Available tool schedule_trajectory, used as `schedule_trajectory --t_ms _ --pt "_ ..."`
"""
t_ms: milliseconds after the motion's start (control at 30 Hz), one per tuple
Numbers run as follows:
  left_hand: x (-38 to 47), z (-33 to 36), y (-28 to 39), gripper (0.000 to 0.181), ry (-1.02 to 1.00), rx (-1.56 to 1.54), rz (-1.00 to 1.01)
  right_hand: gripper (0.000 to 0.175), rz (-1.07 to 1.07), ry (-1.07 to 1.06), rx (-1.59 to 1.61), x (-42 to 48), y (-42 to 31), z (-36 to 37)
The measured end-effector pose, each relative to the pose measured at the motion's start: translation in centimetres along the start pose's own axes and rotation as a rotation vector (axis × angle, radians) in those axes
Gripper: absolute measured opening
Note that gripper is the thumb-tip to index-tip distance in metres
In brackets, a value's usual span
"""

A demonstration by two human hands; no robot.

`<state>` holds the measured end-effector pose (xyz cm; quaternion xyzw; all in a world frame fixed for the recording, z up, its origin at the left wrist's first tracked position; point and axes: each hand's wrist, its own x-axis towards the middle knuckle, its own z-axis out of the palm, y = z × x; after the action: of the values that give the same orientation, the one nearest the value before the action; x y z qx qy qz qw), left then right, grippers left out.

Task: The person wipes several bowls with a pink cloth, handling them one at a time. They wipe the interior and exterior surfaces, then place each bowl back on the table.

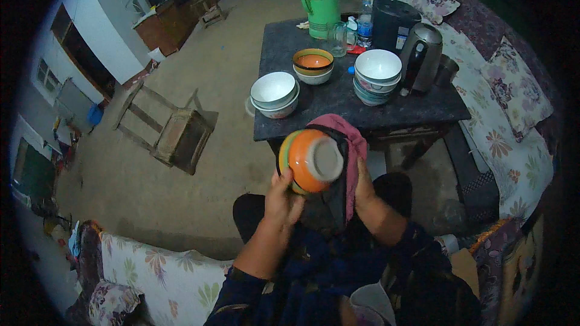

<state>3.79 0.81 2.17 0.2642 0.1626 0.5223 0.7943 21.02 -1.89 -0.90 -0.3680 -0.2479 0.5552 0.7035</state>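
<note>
My left hand [283,197] grips the rim side of an orange ceramic bowl [304,158], which is tilted so its pale foot faces right. A pink cloth [351,145] with a dark edge hangs beside the bowl's foot, held by my right hand [364,181]; part of that hand's fingers is hidden behind the cloth. Beyond the hands, on the dark table [317,117], stand stacked white bowls [274,90] at the left. An orange bowl [312,59] sits in a white bowl [313,77] near the middle. Another stack of bowls [378,70] is farther right.
A green thermos jug [322,4], a glass mug [337,38], a water bottle [364,29], a black container [393,20] and a steel electric kettle [421,56] stand toward the table's back and right. A wooden chair [174,131] lies on the floor at left. A sofa [487,122] borders the right.
</note>
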Motion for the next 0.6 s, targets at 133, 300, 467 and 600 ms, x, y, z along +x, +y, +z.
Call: schedule_trajectory --t_ms 133,300,467,600 --pt "1.1 0.0 0.1 0.052 0.076 -0.201 -0.099 0.062 -0.573 -0.149 -0.651 -0.7 0.7 0.6" --pt "1.1 -0.2 0.1 0.049 0.029 -0.295 -0.163 0.063 -1.271 -0.250 -1.392 -2.2 -1.1 3.0" --pt "0.3 0.4 -0.8 0.038 0.047 0.064 0.037 0.057 -0.914 -0.438 -1.308 -0.3 -3.8 3.5" --pt "-0.6 0.8 -1.2 0.038 0.043 0.126 -0.021 0.051 -0.660 -0.359 -0.944 2.5 -4.0 2.1"
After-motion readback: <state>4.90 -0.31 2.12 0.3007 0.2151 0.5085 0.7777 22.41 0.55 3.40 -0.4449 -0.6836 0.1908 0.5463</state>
